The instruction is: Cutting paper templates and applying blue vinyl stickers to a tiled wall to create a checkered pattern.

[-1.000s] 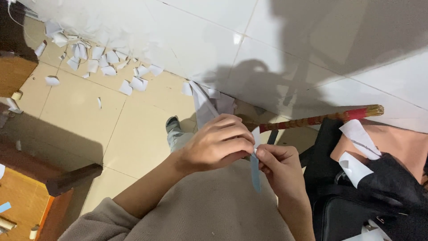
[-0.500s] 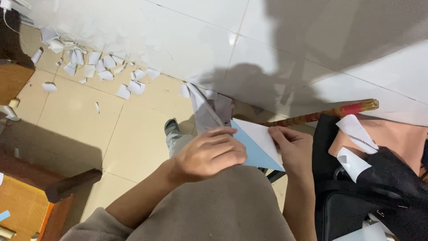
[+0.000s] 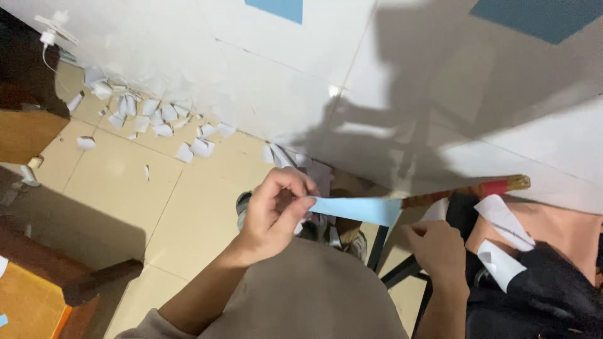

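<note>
My left hand pinches the left end of a folded light-blue paper strip between thumb and fingers and holds it level above my lap. My right hand hovers just below and to the right of the strip's free end, its fingers loosely curled, apart from the paper and with nothing in it. More folded pale paper shows behind my left hand. My knees in grey-brown trousers fill the bottom centre.
Several white paper scraps lie on the tiled floor along the white wall. Wooden furniture stands at the left. A wooden stick with a red band leans at the right, above a black bag carrying white paper pieces.
The blue sheet, held wide between both hands half a second ago, is now a narrow strip. My right hand has let go and dropped below its end; my left hand keeps hold.
</note>
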